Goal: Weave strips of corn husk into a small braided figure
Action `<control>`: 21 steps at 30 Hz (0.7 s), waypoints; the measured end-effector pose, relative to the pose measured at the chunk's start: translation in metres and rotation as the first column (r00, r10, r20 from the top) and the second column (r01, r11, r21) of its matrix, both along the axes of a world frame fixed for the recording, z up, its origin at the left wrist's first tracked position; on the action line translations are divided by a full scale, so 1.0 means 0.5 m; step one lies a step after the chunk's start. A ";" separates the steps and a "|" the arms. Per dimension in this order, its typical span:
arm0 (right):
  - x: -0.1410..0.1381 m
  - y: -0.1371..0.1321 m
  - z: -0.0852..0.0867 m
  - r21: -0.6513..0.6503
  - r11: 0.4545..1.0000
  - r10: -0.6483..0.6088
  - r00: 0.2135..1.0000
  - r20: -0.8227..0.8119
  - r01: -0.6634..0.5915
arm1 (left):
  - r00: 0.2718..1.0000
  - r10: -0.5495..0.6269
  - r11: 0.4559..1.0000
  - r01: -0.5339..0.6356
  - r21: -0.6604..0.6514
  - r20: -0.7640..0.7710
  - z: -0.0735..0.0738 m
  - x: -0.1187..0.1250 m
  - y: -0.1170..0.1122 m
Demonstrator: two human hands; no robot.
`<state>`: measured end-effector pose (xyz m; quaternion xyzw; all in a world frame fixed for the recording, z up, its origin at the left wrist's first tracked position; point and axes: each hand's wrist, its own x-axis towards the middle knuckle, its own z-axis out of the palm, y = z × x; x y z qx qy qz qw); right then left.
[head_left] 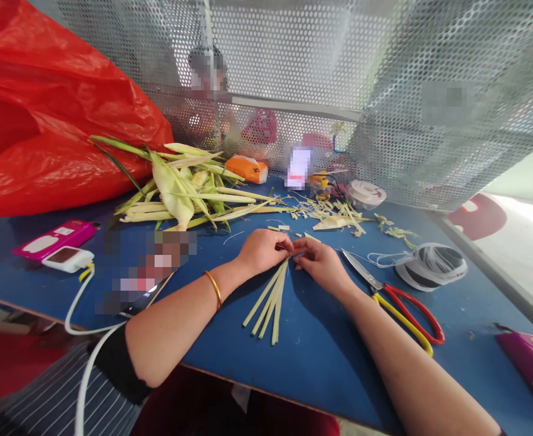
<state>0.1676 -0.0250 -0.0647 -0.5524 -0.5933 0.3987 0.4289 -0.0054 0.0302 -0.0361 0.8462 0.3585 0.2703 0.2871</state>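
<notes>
A fan of narrow pale-green leaf strips (268, 309) spreads toward me, gathered at its top end. That end is pinched in the fingers of my left hand (264, 249), which wears a gold bangle at the wrist. Fingertips of my right hand (317, 261) meet the left ones just above the strips. They are closed together, and what they hold is too small to make out. Beside my right hand lie scissors (375, 281) with one red and one yellow handle, blades slightly apart. A wound spool of white thread (432, 266) sits farther right, its loose thread trailing toward the scissors.
Corn husks (175, 188) are heaped at the back left, before a red plastic bag (57, 121). Husk scraps (325, 212), an orange packet (247, 169) and a tape roll (366, 194) lie behind my hands. A cabled white device (68, 258) lies left. Perforated metal (288, 54) encloses the back.
</notes>
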 end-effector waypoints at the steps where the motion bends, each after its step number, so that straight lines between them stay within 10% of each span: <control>1: 0.000 0.000 0.000 -0.001 1.000 -0.005 1.000 -0.003 0.005 | 1.000 0.012 1.000 -0.011 0.026 -0.012 -0.001 0.000 -0.001; 21: -0.008 -0.006 0.006 0.022 1.000 0.020 0.999 0.039 -0.021 | 0.937 0.104 0.932 0.025 0.361 -0.333 -0.005 0.006 -0.013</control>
